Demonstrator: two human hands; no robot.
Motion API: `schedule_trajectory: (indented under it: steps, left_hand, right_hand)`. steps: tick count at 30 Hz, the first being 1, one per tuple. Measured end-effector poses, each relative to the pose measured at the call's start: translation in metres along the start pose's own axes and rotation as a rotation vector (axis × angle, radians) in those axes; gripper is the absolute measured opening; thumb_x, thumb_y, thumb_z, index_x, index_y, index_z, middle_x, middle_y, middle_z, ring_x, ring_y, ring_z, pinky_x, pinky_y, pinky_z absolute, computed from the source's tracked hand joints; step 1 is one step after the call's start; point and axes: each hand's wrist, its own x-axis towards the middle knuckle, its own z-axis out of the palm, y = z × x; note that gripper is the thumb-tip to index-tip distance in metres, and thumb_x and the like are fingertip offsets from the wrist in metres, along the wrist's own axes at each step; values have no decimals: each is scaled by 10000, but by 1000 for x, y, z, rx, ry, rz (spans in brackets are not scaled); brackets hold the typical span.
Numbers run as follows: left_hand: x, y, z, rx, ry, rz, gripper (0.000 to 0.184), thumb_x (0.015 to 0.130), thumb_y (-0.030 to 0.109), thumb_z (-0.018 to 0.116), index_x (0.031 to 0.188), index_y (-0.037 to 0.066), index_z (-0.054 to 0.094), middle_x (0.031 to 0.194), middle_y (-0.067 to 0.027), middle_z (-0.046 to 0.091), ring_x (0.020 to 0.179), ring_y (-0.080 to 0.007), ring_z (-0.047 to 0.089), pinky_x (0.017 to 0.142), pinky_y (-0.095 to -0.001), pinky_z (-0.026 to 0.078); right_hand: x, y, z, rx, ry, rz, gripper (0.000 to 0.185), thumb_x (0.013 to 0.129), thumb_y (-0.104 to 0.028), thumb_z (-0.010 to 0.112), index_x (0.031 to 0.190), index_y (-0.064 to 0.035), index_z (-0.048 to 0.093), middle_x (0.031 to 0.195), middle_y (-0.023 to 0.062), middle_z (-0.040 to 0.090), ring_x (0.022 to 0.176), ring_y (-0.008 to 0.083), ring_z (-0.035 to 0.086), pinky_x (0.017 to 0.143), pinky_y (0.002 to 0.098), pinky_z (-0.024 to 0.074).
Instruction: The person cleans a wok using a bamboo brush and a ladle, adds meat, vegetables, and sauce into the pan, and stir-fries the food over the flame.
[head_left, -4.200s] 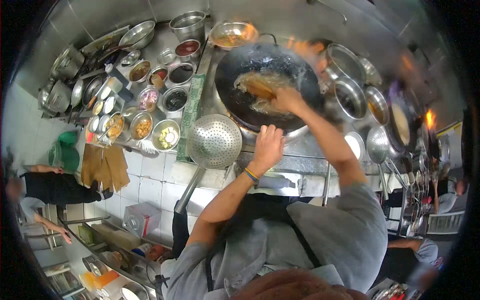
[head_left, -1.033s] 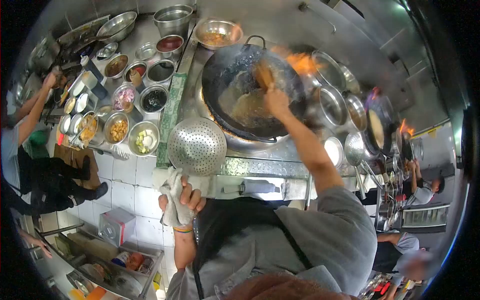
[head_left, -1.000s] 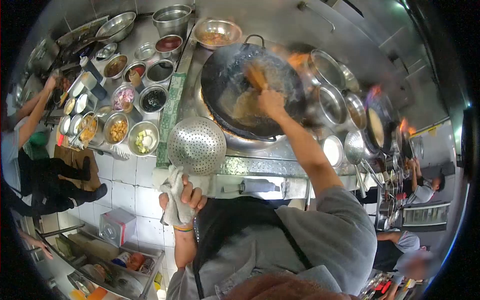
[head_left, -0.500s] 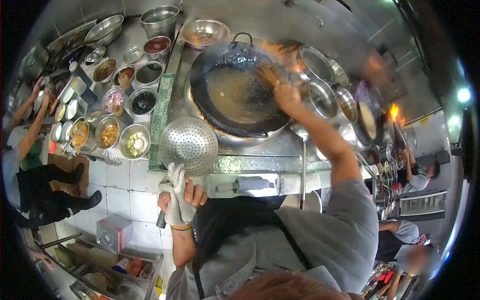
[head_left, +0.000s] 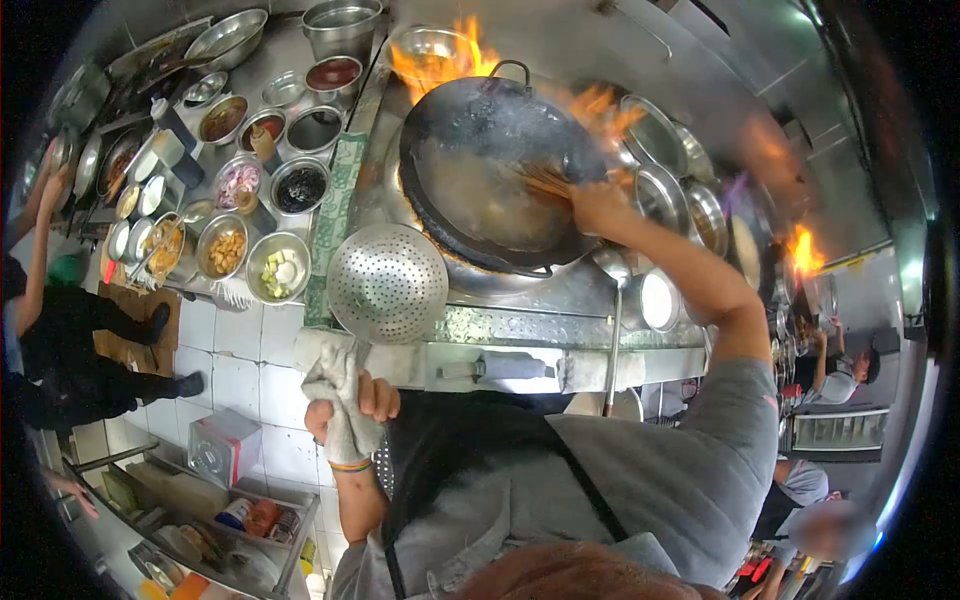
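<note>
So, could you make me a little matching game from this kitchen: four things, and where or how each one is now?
1. Large round black wok
2. Brown bristly brush
3. Round steel strainer
4. Crumpled grey cloth

A. Bunched in the left hand
B. Pierced with small holes
C. Gripped by the right hand
D. Flames behind its far rim

Pairs: 1-D, 2-C, 3-B, 4-A

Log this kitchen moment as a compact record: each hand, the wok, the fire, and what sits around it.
left_hand: left hand grips pale cloth; any handle inside is hidden
right_hand: right hand holds bristle brush, bristles over wok interior
wok: black wok, cloudy liquid inside
fire: flames rise beyond the wok's far rim
near_side: perforated strainer left of wok; ladle to its right
left_counter: bowls of ingredients, including onion-like pink pieces
</note>
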Motion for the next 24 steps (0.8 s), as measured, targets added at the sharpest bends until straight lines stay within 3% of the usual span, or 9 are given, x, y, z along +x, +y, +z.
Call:
schedule_trajectory:
  steps: [2,5,9,12,16,17,20,21,24]
  left_hand:
    - [-3,2,-4,-19,31,15,564,798,421,596,1168,7,496,743,-44,512,664,-206,477,647,-374,373]
    - [5,-3,1,-42,129,-22,549,794,430,600,1129,4,513,727,-46,505,660,-208,473,642,-369,368]
    - [0,-2,9,99,97,15,553,777,436,608,1116,10,516,725,-49,500,649,-210,473,650,-377,380]
    - [-8,4,1,45,129,54,556,758,432,617,1110,13,517,723,-51,499,643,-214,474,659,-386,382]
    - [3,-5,8,32,182,9,554,758,418,608,1128,19,509,738,-57,497,657,-214,476,659,-379,390]
    - [5,-6,11,66,190,-4,560,755,417,605,1141,25,506,743,-63,495,659,-216,473,658,-374,394]
    - [-2,0,2,75,74,15,594,793,389,637,1247,35,489,770,-46,506,683,-190,469,662,-364,375]
    - [-7,3,-1,74,97,38,615,799,394,634,1271,31,481,767,-44,508,682,-191,470,661,-364,378]
    - [-4,7,-9,43,152,37,630,805,395,631,1290,25,473,760,-46,506,676,-191,469,655,-364,379]
  right_hand:
    - [6,7,-2,-116,13,-22,304,886,-184,565,1134,-36,660,932,169,727,887,342,718,759,433,585]
    - [56,6,-2,129,95,157,260,867,-171,582,1054,-30,695,965,195,716,899,302,720,754,403,587]
    - [27,-10,-3,6,110,-32,200,845,-154,566,993,-58,661,882,149,717,864,323,716,725,424,580]
    - [0,-1,-21,-129,-84,-81,243,837,-163,575,1039,-53,652,846,135,718,834,305,720,701,412,581]
    - [70,-2,35,-87,230,198,330,885,-182,574,1163,-11,619,870,145,728,810,302,728,671,458,595]
    - [60,-9,27,1,188,198,398,890,-177,565,1252,-12,538,861,157,717,801,318,723,680,455,593]
    - [-1,-12,12,24,148,-43,413,895,-160,556,1279,-22,495,887,174,708,833,332,714,684,443,589]
    - [-24,-16,-15,133,15,-5,450,899,-153,546,1323,-33,458,916,190,699,885,338,703,689,444,581]
    - [9,9,51,79,206,125,489,880,-247,596,1322,-70,489,855,188,676,772,353,695,612,445,567]
